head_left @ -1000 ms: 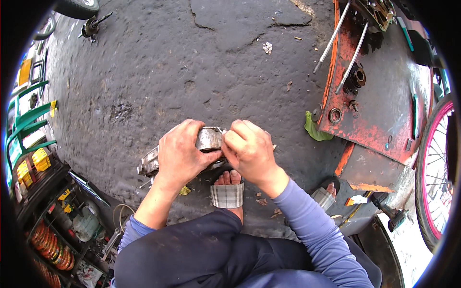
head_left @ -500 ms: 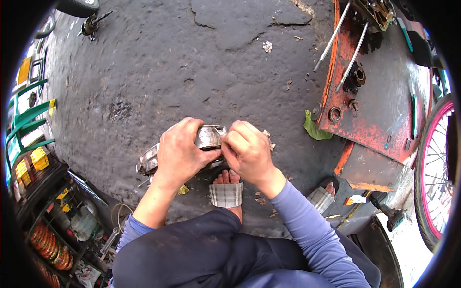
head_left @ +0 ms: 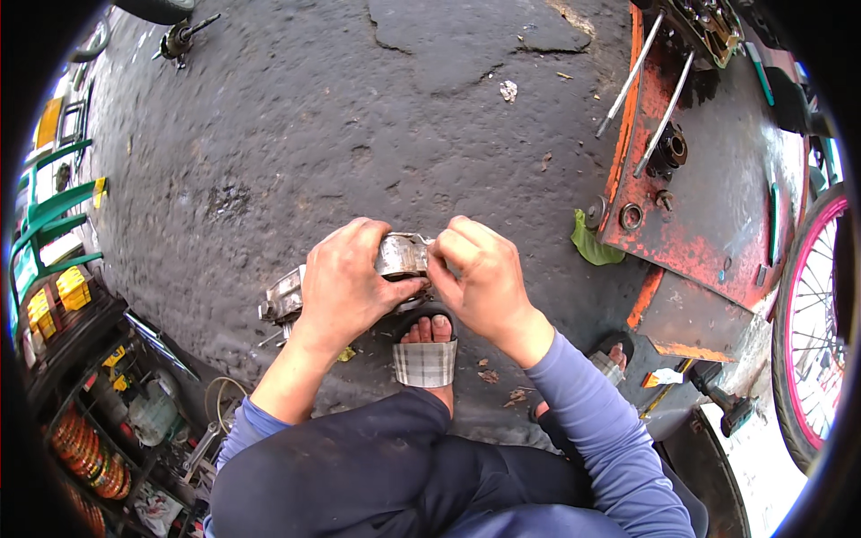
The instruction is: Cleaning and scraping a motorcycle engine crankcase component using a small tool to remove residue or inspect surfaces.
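My left hand (head_left: pixel 345 276) is wrapped round a worn, silver, rounded metal engine part (head_left: pixel 401 255) low above the ground, thumb along its near edge. Left of that hand, a dull metal casing (head_left: pixel 285 294) sticks out; the hand hides whether the two pieces join. At the right end of the rounded part, my right hand (head_left: pixel 482 280) is closed in a pinch, with thumb and forefinger at its edge. Whatever lies between those fingertips is too small or covered to make out. My sandalled foot (head_left: pixel 425 350) is just below the part.
On the right stands a worn orange metal plate (head_left: pixel 708 206) carrying rods, a ring (head_left: pixel 631 215) and other parts. A pink-rimmed wheel (head_left: pixel 812 332) and a power drill (head_left: pixel 722 399) lie beyond. At left are a tool shelf (head_left: pixel 134 439) and green chair (head_left: pixel 54 215). A leaf (head_left: pixel 594 240) rests on the ground.
My right hand has shifted slightly right, its fingertips staying at the rounded part's edge. The left hand keeps its grip. The whole view has moved a little.
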{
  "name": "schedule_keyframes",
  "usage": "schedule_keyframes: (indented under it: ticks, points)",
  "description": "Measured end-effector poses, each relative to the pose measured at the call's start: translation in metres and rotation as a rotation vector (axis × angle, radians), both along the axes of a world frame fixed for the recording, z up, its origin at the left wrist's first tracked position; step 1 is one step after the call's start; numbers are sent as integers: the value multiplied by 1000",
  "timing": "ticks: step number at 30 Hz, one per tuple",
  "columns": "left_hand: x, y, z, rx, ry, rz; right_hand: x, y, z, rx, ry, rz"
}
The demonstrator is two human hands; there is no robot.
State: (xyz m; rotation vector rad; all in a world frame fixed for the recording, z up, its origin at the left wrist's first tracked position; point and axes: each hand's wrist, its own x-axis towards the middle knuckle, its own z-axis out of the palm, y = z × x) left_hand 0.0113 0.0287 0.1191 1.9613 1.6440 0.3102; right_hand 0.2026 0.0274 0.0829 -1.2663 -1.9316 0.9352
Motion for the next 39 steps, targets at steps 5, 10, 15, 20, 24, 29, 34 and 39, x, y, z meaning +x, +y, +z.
schedule_keyframes:
  ticks: [5,10,15,20,24,29,34,39]
  points:
    - [-3,1,0,3,36,19,-11,-9,-6,-27,7,-83]
    - [0,1,-2,1,29,11,-6,-16,-6,-66,36,-202]
    - [0,0,1,3,38,13,0,-8,-6,-302,259,-190]
    - [1,-2,1,-3,43,4,10,11,-5,-387,191,-46]
    - [1,-4,1,-10,36,14,-4,0,-26,-676,495,-146]
    - [3,4,3,-40,64,-3,13,-14,-40,-763,536,-342]
    - [-7,22,21,-98,176,-155,41,-20,-32,-544,176,-155]
    - [-28,25,122,188,5,-106,40,-4,34,-277,312,-89]
